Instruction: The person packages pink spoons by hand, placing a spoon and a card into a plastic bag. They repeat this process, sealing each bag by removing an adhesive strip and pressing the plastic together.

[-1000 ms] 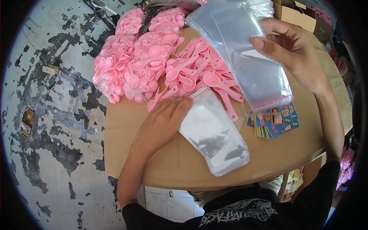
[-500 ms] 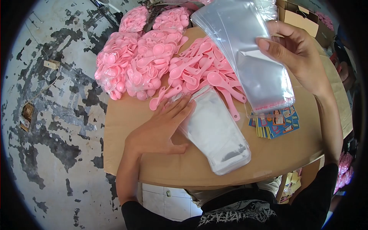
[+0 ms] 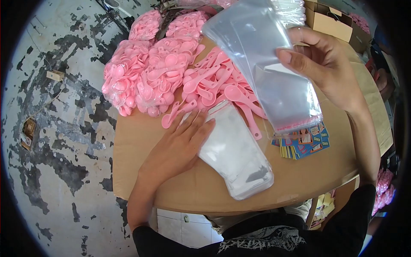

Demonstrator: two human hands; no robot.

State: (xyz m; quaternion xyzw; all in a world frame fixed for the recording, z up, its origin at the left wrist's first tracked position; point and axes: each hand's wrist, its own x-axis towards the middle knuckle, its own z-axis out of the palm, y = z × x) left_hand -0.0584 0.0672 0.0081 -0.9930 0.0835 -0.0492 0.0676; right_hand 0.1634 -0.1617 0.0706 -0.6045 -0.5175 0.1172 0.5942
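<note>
Several clear bags (image 3: 284, 94) hang pinched in the right hand (image 3: 321, 64), partly hiding the cards (image 3: 317, 143) on the table (image 3: 299, 182), in the head view. The left hand (image 3: 175, 145) lies flat and open, touching a stack of bags (image 3: 235, 150). Behind, four sacks (image 3: 165, 79) bulge with pink spoons (image 3: 124, 70), beside a loose heap (image 3: 214, 79) of them.
</note>
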